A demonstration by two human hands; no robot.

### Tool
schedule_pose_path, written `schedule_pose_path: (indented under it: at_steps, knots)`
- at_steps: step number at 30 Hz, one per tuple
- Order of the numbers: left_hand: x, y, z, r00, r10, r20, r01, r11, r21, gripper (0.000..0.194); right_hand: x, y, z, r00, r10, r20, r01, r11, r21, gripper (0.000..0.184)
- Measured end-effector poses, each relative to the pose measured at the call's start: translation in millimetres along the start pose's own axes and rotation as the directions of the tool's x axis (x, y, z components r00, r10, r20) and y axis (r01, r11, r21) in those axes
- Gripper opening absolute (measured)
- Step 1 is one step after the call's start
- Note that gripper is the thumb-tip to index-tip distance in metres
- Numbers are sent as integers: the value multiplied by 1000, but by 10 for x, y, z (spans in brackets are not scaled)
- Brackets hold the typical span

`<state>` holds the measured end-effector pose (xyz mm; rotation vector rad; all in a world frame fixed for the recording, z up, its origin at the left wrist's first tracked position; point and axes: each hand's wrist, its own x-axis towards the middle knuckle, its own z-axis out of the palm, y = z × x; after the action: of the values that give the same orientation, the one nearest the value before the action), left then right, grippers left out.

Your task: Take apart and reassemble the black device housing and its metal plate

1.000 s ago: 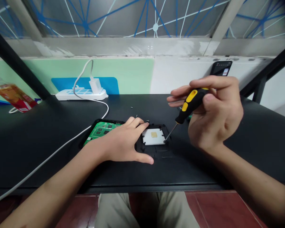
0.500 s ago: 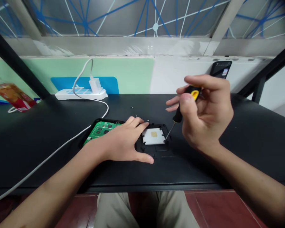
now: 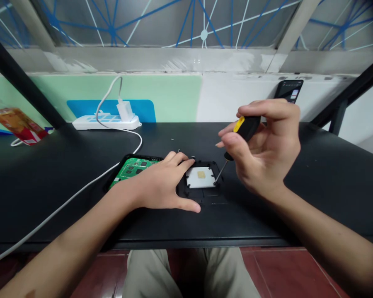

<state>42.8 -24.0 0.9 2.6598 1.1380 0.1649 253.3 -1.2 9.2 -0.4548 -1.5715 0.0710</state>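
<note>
Head view, over a black tabletop [image 3: 174,227]: my right grip [image 3: 264,142] is closed round a black-and-yellow, thin-shafted screwdriver [image 3: 250,126], thumb laid along the handle, apparently for fine control of the turn. The metal shaft slants down from one o'clock to the four o'clock corner of a flat white rectangular plate [image 3: 193,181], where the tip appears to meet a small dark fixing; whether it is seated is too small to tell. The plate, a square tan patch [image 3: 201,174] near its middle, lies inside a shallow black plastic casing [image 3: 209,193].

My left grip [image 3: 161,188] is spread, not clenched, at the plate's nine o'clock, fingertips by the casing's eleven o'clock edge and thumb reaching to six. I judge that this wide stance stops the casing turning under the tip while leaving the worked corner in sight; what the palm presses on is hidden.

At nine o'clock, a green printed circuit board [image 3: 135,169] sits in a black housing [image 3: 143,156], partly covered by my wrist. Toward eleven, tiny metallic pieces [image 3: 172,139] lie apart, probably clear of my knuckles by design. A white cable [image 3: 65,200] runs from a white power strip [image 3: 87,123] at ten o'clock, past the board toward eight. A black phone [image 3: 289,90] leans between one and two.
</note>
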Motion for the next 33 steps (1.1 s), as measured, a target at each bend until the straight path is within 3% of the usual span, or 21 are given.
schedule_pose_path:
  at_steps: [2, 4, 9, 12, 16, 20, 24, 28, 33]
  knots:
    - [-1, 2, -2, 1000, -2, -1, 2, 1000, 1, 109, 13, 11, -1, 999, -35, -19, 34, 998, -60, 43]
    - [-2, 4, -4, 1000, -5, -1, 5, 1000, -3, 108, 12, 27, 3, 999, -23, -50, 19, 997, -74, 33]
    - [1, 1, -2, 1000, -4, 16, 4, 1000, -14, 108, -30, 52, 13, 998, 55, 18, -57, 992, 115, 36]
    - [1, -6, 4, 1000, 5, 6, -5, 1000, -11, 106, -48, 21, 4, 992, 121, 39, -125, 982, 141, 31]
    - [-5, 7, 3, 1000, -17, 12, 17, 1000, -6, 107, -45, -26, -11, 994, 99, 37, -101, 993, 53, 25]
    - [-11, 26, -6, 1000, -12, -1, 12, 999, -34, 107, -41, -33, -19, 999, 12, 51, -9, 998, -60, 39]
    - [-12, 15, 3, 1000, -13, -15, 12, 998, -56, 108, -60, -42, -30, 996, 77, 49, -73, 994, -85, 44]
    - [-7, 2, 19, 999, 11, -34, -13, 998, -60, 106, -102, -51, -50, 971, 226, 76, -224, 974, -26, 43]
    - [-4, 15, 10, 999, 19, -39, -21, 998, -65, 106, -139, -60, -65, 971, 226, 82, -236, 959, 156, 35]
